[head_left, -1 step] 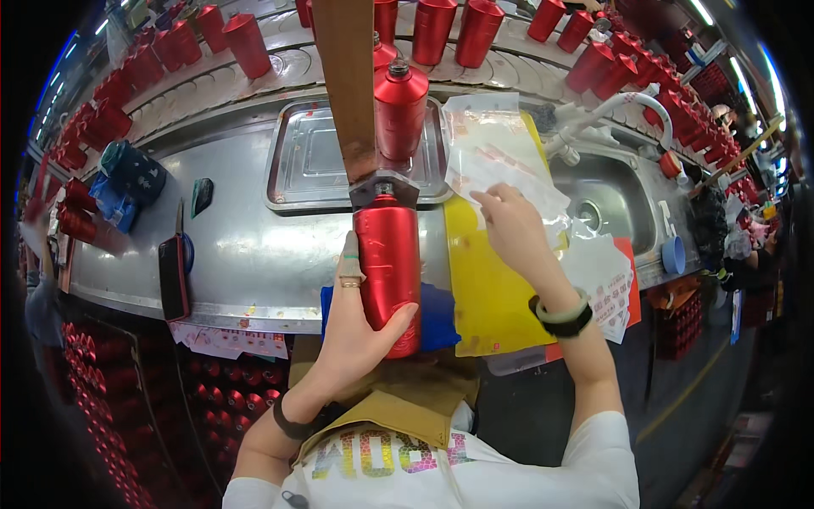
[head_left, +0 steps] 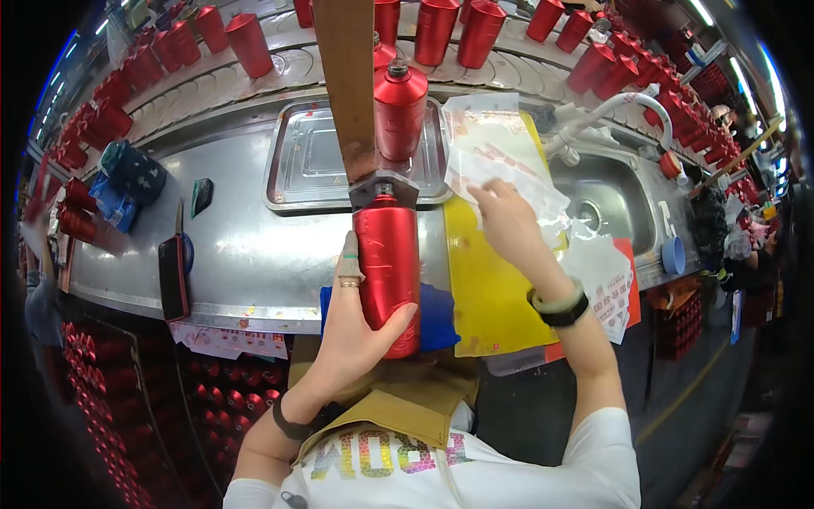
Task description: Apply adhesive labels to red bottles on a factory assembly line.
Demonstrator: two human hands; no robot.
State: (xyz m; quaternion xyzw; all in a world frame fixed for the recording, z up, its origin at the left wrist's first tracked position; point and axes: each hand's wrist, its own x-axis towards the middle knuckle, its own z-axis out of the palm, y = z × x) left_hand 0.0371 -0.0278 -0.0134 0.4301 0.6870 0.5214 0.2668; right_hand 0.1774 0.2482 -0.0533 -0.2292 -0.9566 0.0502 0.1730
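Observation:
My left hand (head_left: 356, 331) is wrapped round the lower part of a red bottle (head_left: 387, 254), thumb across its front; a covering sits on one finger. The bottle's neck lies at a notched metal bracket (head_left: 365, 188) on the end of a wooden post (head_left: 346, 102). A blue cloth (head_left: 438, 318) shows beneath it. To the right, my right hand (head_left: 509, 222) is over white label sheets (head_left: 485, 136), fingers bent together in a pinch at the sheets' lower part. Whatever is between those fingertips is too small to tell. Under the sheets lies a yellow folder (head_left: 487, 288).
A second red bottle (head_left: 400, 110) stands on a metal tray (head_left: 297, 153) behind the post. Many red bottles (head_left: 248, 47) line the conveyor (head_left: 288, 64) at the back. On the right are a sink (head_left: 615, 199) and a white faucet (head_left: 606, 110). Scissors (head_left: 180, 220) lie left.
My right hand has shifted slightly toward the left and up over the label sheets. My left hand and the bottle have stayed in place.

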